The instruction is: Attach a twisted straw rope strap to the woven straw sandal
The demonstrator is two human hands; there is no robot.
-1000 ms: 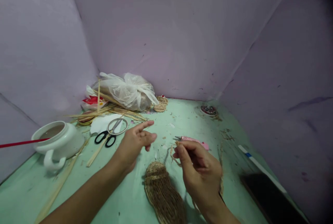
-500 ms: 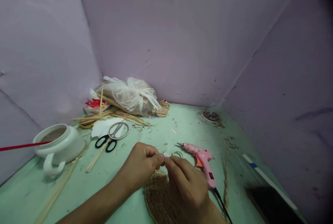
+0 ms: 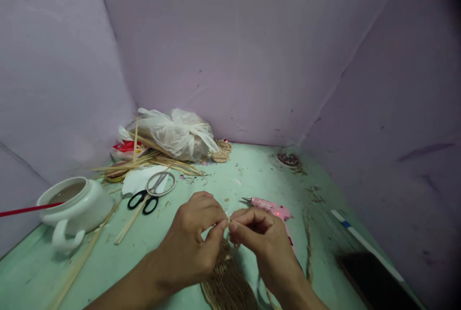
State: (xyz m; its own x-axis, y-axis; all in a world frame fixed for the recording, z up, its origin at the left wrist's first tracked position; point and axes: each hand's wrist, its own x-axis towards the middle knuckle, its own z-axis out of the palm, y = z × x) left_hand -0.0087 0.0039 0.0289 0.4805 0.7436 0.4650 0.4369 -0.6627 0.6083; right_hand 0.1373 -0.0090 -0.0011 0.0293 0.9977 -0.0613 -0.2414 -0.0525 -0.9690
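My left hand point(image 3: 196, 240) and my right hand point(image 3: 261, 240) meet fingertip to fingertip just above the green table point(image 3: 252, 175). Both are closed in a pinch on a thin straw strand point(image 3: 228, 220) at the top end of a woven straw piece point(image 3: 225, 283). The woven piece lies flat under my hands, partly hidden by them. A pink glue gun point(image 3: 268, 207) lies just behind my right hand, its metal tip pointing left and a small red light on.
Black-handled scissors point(image 3: 149, 190) rest on white paper at the left. A white ceramic pot point(image 3: 72, 207) with a red stick stands far left. A plastic bag point(image 3: 173, 132) and loose straw stalks point(image 3: 158, 159) sit at the back. A twisted cord point(image 3: 308, 240) lies right.
My left hand came in from an open pose and closed on the strand beside my right hand. Both hands since lifted slightly and now cover part of the glue gun.
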